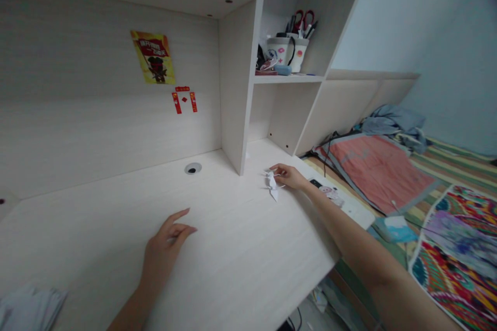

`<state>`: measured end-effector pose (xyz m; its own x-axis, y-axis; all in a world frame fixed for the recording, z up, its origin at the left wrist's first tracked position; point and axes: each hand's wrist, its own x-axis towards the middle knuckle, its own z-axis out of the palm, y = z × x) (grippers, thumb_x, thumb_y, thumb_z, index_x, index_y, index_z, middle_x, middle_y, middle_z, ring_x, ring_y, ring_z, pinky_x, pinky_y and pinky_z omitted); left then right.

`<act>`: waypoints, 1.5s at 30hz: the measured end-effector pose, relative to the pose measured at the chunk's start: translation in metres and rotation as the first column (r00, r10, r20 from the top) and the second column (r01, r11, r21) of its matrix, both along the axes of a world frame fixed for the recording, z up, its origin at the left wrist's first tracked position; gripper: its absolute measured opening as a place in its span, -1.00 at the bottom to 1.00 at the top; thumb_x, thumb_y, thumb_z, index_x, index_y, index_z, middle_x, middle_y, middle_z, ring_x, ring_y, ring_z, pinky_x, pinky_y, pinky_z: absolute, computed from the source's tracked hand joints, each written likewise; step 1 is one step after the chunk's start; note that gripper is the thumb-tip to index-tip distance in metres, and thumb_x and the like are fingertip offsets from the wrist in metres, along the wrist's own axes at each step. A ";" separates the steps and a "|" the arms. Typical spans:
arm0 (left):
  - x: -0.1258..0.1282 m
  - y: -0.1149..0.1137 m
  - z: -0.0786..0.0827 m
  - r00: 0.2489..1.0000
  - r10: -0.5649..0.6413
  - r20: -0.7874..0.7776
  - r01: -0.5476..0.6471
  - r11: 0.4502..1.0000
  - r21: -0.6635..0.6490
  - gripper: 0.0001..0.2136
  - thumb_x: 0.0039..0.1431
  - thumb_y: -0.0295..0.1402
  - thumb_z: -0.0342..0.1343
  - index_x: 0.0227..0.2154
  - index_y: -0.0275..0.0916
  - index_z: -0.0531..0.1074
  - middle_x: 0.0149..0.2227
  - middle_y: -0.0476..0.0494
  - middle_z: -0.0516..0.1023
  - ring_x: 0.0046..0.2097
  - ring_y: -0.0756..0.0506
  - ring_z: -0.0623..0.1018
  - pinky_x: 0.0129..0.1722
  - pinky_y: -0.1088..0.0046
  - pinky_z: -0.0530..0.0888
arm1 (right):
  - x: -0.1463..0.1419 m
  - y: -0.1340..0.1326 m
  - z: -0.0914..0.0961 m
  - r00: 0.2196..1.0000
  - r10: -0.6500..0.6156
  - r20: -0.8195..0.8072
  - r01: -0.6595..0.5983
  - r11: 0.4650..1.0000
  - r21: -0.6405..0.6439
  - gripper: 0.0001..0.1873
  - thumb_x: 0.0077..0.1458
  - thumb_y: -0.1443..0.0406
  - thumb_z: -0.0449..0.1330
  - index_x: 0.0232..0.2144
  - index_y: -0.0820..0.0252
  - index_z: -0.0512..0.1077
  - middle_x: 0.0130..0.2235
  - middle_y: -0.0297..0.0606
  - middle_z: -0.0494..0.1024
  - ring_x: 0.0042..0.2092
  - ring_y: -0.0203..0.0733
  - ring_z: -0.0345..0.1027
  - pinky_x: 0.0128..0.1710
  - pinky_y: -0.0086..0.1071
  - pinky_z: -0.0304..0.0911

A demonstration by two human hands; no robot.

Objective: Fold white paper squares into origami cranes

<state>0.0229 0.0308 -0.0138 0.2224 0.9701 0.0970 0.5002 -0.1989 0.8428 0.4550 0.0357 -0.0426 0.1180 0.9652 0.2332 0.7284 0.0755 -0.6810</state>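
Observation:
A small white folded paper figure (272, 184) stands on the pale wooden desk (233, 248), near the foot of the shelf divider. My right hand (289, 176) reaches out to it, with fingertips pinched on its top. My left hand (165, 243) rests flat on the desk nearer to me, fingers stretched forward and holding nothing.
A round cable hole (193, 168) sits at the desk's back. White cups with scissors and pens (291, 46) stand on a shelf above. A phone (328, 191) lies at the desk's right edge. Folded paper (31, 307) lies bottom left. A bed with blankets (388, 170) is on the right.

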 end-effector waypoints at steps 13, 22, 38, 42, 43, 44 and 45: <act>0.006 -0.008 -0.005 0.982 -0.040 0.186 0.041 0.999 -0.005 -0.69 0.07 -0.20 0.03 -0.12 -0.17 0.39 -0.42 -0.06 0.60 -0.29 -0.09 0.58 -0.27 0.40 0.46 | -0.046 -0.047 0.081 0.812 -0.110 0.574 0.032 0.989 0.144 -0.66 0.04 0.18 0.13 -0.11 0.10 0.40 -0.29 -0.19 0.57 -0.30 -0.10 0.45 -0.35 -0.31 0.27; -0.006 -0.016 0.046 0.985 0.157 0.067 -0.171 0.926 0.336 -0.76 0.16 -0.22 -0.02 -0.18 -0.10 0.45 -0.30 -0.02 0.61 -0.25 -0.03 0.57 -0.24 0.52 0.41 | -0.251 -0.042 0.069 0.739 0.401 0.542 -0.492 0.870 0.028 -0.70 0.12 0.18 0.03 -0.13 0.05 0.41 -0.24 -0.19 0.56 -0.25 -0.08 0.44 -0.26 -0.26 0.32; -0.175 -0.114 -0.003 0.426 0.642 -0.638 -0.520 0.750 0.408 -0.68 0.17 -0.28 -0.04 -0.03 -0.23 0.36 0.00 -0.32 0.44 -0.01 -0.24 0.44 -0.04 0.22 0.29 | -0.325 -0.062 -0.005 0.670 0.510 0.540 -0.676 0.719 0.160 -0.66 0.17 0.25 -0.02 -0.05 0.13 0.40 -0.01 -0.22 0.47 0.02 -0.06 0.30 -0.02 -0.17 0.26; -0.167 -0.119 -0.003 0.411 0.612 -0.675 -0.585 0.745 0.319 -0.69 0.21 -0.28 -0.13 -0.04 -0.14 0.35 0.02 -0.23 0.43 -0.01 -0.21 0.45 -0.15 0.28 0.36 | -0.324 -0.062 -0.006 0.663 0.502 0.555 -0.680 0.715 0.166 -0.66 0.17 0.24 -0.02 -0.05 0.14 0.39 -0.01 -0.23 0.47 0.02 -0.06 0.30 -0.02 -0.17 0.27; -0.165 -0.119 -0.002 0.411 0.605 -0.682 -0.593 0.745 0.304 -0.70 0.22 -0.28 -0.14 -0.04 -0.13 0.36 0.04 -0.21 0.42 0.00 -0.20 0.44 -0.16 0.30 0.37 | -0.324 -0.062 -0.007 0.660 0.501 0.559 -0.682 0.712 0.167 -0.66 0.17 0.24 -0.02 -0.05 0.14 0.39 -0.01 -0.23 0.47 0.02 -0.06 0.29 -0.02 -0.17 0.27; -0.163 -0.120 -0.001 0.408 0.601 -0.687 -0.596 0.745 0.298 -0.70 0.22 -0.28 -0.15 -0.05 -0.13 0.36 0.04 -0.19 0.42 0.01 -0.19 0.43 -0.17 0.30 0.37 | -0.324 -0.062 -0.008 0.657 0.501 0.563 -0.685 0.709 0.167 -0.65 0.17 0.24 -0.02 -0.05 0.15 0.39 -0.01 -0.24 0.47 0.02 -0.06 0.29 -0.02 -0.17 0.27; -0.162 -0.121 -0.001 0.399 0.600 -0.693 -0.598 0.744 0.300 -0.70 0.22 -0.29 -0.17 -0.06 -0.13 0.37 0.03 -0.18 0.43 0.01 -0.19 0.44 -0.19 0.30 0.37 | -0.324 -0.062 -0.008 0.654 0.502 0.567 -0.687 0.708 0.166 -0.65 0.17 0.24 -0.02 -0.05 0.15 0.39 0.00 -0.24 0.47 0.02 -0.06 0.29 -0.02 -0.17 0.27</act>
<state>-0.1390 -0.0900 -0.0144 -0.4234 0.8835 0.2005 0.9046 0.4003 0.1466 0.1315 -0.0259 -0.0507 -0.6598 0.6261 0.4155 0.6406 0.7577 -0.1244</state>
